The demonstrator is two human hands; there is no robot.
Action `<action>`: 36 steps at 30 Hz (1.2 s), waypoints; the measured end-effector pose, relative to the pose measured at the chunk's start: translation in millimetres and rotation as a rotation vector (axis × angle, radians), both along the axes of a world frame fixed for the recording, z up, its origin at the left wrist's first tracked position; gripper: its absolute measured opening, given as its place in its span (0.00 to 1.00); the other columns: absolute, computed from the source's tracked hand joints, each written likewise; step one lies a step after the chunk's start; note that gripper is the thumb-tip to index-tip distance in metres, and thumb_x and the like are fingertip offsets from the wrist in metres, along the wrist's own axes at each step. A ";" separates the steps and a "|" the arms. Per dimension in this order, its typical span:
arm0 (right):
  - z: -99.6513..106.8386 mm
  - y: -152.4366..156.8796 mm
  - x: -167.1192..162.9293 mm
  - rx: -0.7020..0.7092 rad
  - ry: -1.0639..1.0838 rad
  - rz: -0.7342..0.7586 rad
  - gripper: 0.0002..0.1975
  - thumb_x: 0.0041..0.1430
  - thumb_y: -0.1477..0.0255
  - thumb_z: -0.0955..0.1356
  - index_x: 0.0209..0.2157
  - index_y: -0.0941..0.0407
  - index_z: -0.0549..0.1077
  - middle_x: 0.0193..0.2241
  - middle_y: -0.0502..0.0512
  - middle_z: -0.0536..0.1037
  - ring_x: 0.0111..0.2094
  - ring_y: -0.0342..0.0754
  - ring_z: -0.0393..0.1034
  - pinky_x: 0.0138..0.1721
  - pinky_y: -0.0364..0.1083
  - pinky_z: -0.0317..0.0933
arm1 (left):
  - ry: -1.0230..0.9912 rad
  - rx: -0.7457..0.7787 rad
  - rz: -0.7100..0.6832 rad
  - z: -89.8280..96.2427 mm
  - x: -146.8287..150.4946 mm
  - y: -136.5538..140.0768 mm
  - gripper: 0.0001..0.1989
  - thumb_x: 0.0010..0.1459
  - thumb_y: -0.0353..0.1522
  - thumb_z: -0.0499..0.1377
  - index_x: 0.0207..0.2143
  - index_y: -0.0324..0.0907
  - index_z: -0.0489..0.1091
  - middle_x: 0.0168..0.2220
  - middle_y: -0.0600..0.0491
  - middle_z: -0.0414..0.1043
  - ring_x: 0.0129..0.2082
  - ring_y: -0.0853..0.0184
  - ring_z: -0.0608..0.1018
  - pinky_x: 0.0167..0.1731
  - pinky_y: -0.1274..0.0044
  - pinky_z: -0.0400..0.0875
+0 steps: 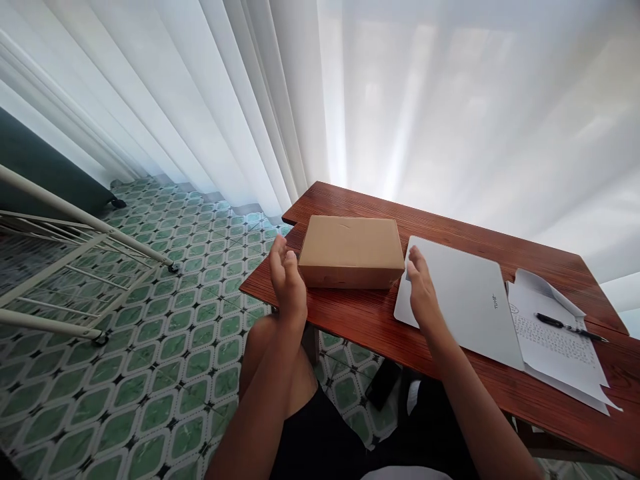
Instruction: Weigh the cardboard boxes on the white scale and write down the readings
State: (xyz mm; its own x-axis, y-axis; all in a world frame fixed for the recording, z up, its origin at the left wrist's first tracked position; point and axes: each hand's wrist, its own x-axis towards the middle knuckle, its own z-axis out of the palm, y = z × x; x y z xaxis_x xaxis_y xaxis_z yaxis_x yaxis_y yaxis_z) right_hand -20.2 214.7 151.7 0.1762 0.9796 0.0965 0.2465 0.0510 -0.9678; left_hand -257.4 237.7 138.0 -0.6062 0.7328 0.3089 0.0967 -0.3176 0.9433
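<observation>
A closed brown cardboard box (351, 243) lies flat on the wooden table (350, 313), close to its left end. Beside the box's left side is my left hand (289, 277), upright with its fingers stretched out and nothing in it. My right hand (421, 283) is held up on the other side, above the left part of a closed silver laptop (465, 300). Its fingers are straight and it holds nothing. Whether either palm touches the box I cannot tell.
Right of the laptop lie sheets of written paper (555, 353) with a black pen (570, 327) on top. A white metal rack on casters (100, 250) stands at the left on the green tiled floor (200, 360). White curtains (425, 100) hang behind the table. A dark flat object (383, 385) shows below the table.
</observation>
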 end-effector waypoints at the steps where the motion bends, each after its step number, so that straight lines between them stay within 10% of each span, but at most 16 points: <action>1: -2.9 2.0 -5.0 -0.038 0.010 0.007 0.36 0.68 0.48 0.58 0.71 0.49 0.54 0.73 0.53 0.53 0.74 0.56 0.43 0.74 0.60 0.39 | -0.033 -0.035 -0.020 -0.8 1.8 -0.1 0.26 0.67 0.40 0.52 0.64 0.41 0.63 0.66 0.45 0.62 0.67 0.63 0.65 0.66 0.72 0.58; 36: -14.8 8.5 -8.0 0.075 -0.156 0.127 0.34 0.71 0.46 0.50 0.70 0.44 0.56 0.68 0.47 0.63 0.72 0.51 0.48 0.72 0.59 0.47 | -0.034 -0.010 -0.117 -16.4 14.0 7.7 0.16 0.67 0.39 0.52 0.55 0.47 0.68 0.60 0.55 0.68 0.63 0.68 0.68 0.65 0.75 0.62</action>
State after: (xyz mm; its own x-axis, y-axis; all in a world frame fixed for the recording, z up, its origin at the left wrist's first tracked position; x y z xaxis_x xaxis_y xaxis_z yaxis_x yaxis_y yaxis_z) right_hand -28.2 223.2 137.0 0.0288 0.9820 0.1868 0.3803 0.1620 -0.9106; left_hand -243.4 245.4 121.6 -0.5262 0.8022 0.2821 0.0274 -0.3156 0.9485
